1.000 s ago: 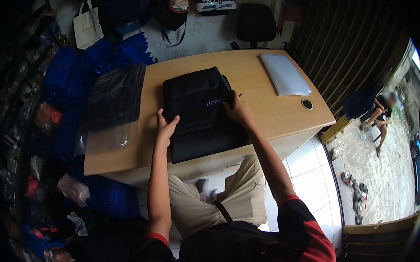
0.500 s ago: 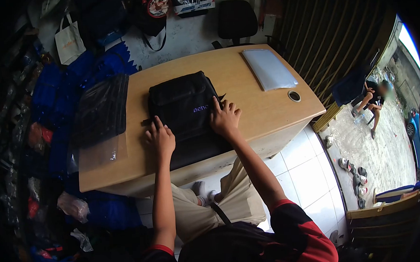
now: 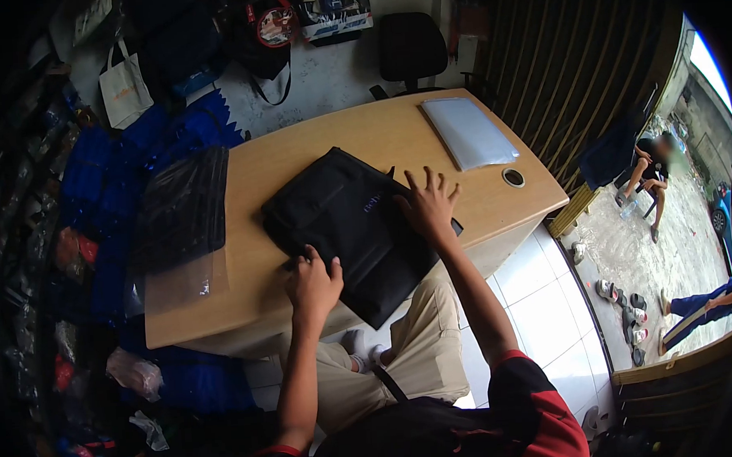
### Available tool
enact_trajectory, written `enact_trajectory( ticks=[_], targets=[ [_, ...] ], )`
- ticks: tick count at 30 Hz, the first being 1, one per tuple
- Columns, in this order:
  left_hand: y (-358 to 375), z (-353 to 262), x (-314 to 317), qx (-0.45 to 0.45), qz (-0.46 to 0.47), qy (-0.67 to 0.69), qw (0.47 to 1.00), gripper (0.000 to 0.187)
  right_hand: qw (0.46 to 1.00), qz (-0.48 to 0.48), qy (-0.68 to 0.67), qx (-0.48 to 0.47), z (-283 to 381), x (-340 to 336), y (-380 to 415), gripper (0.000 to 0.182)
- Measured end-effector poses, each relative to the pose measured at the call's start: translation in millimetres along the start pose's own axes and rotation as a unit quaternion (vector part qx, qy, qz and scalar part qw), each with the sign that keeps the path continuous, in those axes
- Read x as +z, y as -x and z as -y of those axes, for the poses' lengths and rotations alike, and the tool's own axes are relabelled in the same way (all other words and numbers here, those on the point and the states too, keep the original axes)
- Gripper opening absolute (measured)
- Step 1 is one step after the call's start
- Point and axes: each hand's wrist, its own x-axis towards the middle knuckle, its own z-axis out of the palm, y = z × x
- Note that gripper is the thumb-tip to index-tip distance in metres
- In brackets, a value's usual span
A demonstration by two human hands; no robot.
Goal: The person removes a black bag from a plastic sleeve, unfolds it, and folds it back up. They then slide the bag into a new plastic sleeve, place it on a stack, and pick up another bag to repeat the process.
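Note:
A black bag [image 3: 357,221] with small purple lettering lies turned at an angle on the wooden desk [image 3: 258,296]. Its lower corner sticks out past the desk's front edge. My left hand [image 3: 313,287] is at the bag's lower left edge, thumb and forefinger apart and the other fingers partly bent and hard to see. Against the right side of the bag rests my right hand [image 3: 429,204], with its fingers spread wide. Neither hand shows a closed grip on the bag.
Dark flat items in clear plastic [image 3: 183,205] lie on the desk's left, a clear plastic packet [image 3: 468,132] at the far right near a round cable hole [image 3: 512,177]. Behind stands a black chair [image 3: 412,48]. Blue bundles [image 3: 90,181] fill the left. Outside, a person [image 3: 651,172] sits near shoes [image 3: 636,322].
The bag has turned counterclockwise, its top swinging left and its bottom right over the front edge. My right hand has moved right and spread its fingers; my left has shifted right and down.

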Motion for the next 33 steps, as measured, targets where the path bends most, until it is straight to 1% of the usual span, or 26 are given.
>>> enact_trajectory(
  ticks=[2,4,6,7,8,9,10,11,12,13,14,16,17,19,22,23,24,25,26,28,29,30,31,32,33],
  targets=[
    [22.3,-22.0,-8.5,0.026,0.024,-0.021,0.999,0.063,0.995,-0.068,-0.047,0.051,-12.1,-43.5,20.3,0.050],
    [36.0,-37.9,-29.1,0.057,0.105,-0.001,0.993,0.052,0.976,-0.139,-0.125,0.114,-32.9,-67.2,61.2,0.046],
    [24.7,-50.6,-64.4,0.036,0.190,0.096,0.976,0.038,0.918,-0.193,-0.294,0.185,-56.3,-66.3,118.6,0.044],
    [16.8,-52.9,-72.6,0.034,0.147,0.125,0.981,0.031,0.853,-0.170,-0.406,0.281,-59.9,-60.2,153.4,0.043],
    [3.7,-37.9,-54.5,0.126,0.037,0.139,0.982,0.027,0.763,-0.146,-0.510,0.369,-61.2,-55.2,188.4,0.042],
    [-16.3,-33.9,-53.5,0.176,-0.005,0.150,0.973,0.027,0.709,-0.057,-0.567,0.417,-63.7,-55.1,220.6,0.041],
    [-39.6,-28.6,-45.6,0.217,-0.034,0.167,0.961,0.032,0.640,0.034,-0.618,0.455,-64.3,-55.6,247.1,0.041],
    [-65.8,-22.5,-36.7,0.242,-0.009,0.189,0.952,0.040,0.590,0.154,-0.632,0.479,-61.1,-56.9,263.7,0.041],
    [-90.3,-19.3,-29.4,0.273,0.009,0.155,0.949,0.049,0.529,0.272,-0.635,0.494,-56.8,-58.0,278.5,0.040],
    [-114.8,-17.2,-21.2,0.314,0.043,0.117,0.941,0.056,0.563,0.329,-0.657,0.378,-50.4,-44.0,301.5,0.040],
    [-135.4,-18.5,-10.7,0.322,0.086,0.070,0.940,0.063,0.587,0.378,-0.668,0.256,-41.9,-29.6,317.3,0.039],
    [-161.9,-29.3,3.4,0.324,0.175,0.013,0.930,0.071,0.614,0.447,-0.636,0.136,-12.0,-48.8,299.1,0.040],
    [-174.6,-31.5,14.6,0.331,0.180,0.012,0.926,0.071,0.613,0.442,-0.639,0.143,-2.5,-46.5,288.6,0.040],
    [-193.3,-34.4,30.1,0.307,0.326,-0.020,0.894,0.077,0.593,0.465,-0.657,-0.032,11.1,-40.9,263.6,0.045],
    [-199.2,-30.8,31.6,0.297,0.335,0.006,0.894,0.074,0.596,0.433,-0.675,-0.031,27.1,-41.7,230.1,0.050],
    [-198.1,-27.2,32.3,0.292,0.335,0.001,0.896,0.074,0.568,0.462,-0.681,0.026,29.0,-48.9,217.8,0.046],
    [-194.6,-25.1,33.2,0.259,0.317,-0.004,0.912,0.070,0.616,0.399,-0.679,-0.039,29.9,-44.7,209.7,0.051],
    [-191.8,-22.7,33.0,0.227,0.299,-0.010,0.927,0.066,0.580,0.396,-0.712,0.014,30.8,-44.5,204.8,0.055],
    [-188.7,-18.2,31.0,0.225,0.300,-0.016,0.927,0.066,0.542,0.390,-0.741,0.068,30.7,-46.1,200.2,0.060],
    [-173.6,-18.3,14.0,0.090,0.254,-0.092,0.959,0.058,0.531,0.355,-0.763,0.096,25.1,-48.9,189.7,0.068],
    [-174.5,-2.6,23.5,0.093,0.255,-0.097,0.958,0.058,0.514,0.338,-0.779,0.122,23.2,-48.7,188.0,0.072],
    [-181.6,25.1,42.0,0.072,0.220,-0.107,0.967,0.057,0.512,0.334,-0.782,0.123,21.9,-50.2,186.0,0.072],
    [-183.2,41.4,51.7,0.050,0.183,-0.116,0.975,0.057,0.510,0.299,-0.793,0.147,20.6,-53.3,183.5,0.073],
    [-176.8,44.0,47.5,0.052,0.183,-0.119,0.975,0.057,0.507,0.265,-0.802,0.170,19.6,-56.0,181.5,0.075],
    [-169.4,46.2,38.1,0.013,0.188,-0.121,0.975,0.058,0.510,0.261,-0.799,0.180,18.2,-57.5,180.3,0.077]
  ],
)
